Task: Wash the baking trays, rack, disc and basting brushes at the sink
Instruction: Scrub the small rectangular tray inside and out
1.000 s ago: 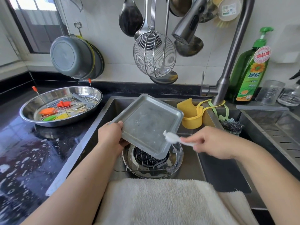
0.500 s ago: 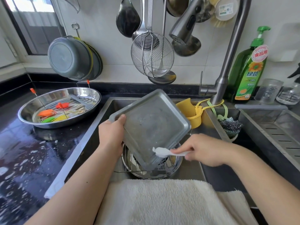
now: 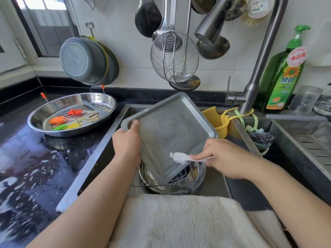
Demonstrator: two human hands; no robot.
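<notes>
In the head view, a square baking tray (image 3: 172, 133) was held tilted over the sink (image 3: 213, 181), underside up. It was gripped at nine o'clock by the left hand (image 3: 127, 144), thumb over the rim. A white brush (image 3: 180, 157) was pinched by the right hand (image 3: 225, 158) and pressed near the tray's five o'clock corner. Below lay a wire rack (image 3: 143, 179) on a round pan (image 3: 197, 183). The wet tray could be judged liable to slip, being held at one edge only.
</notes>
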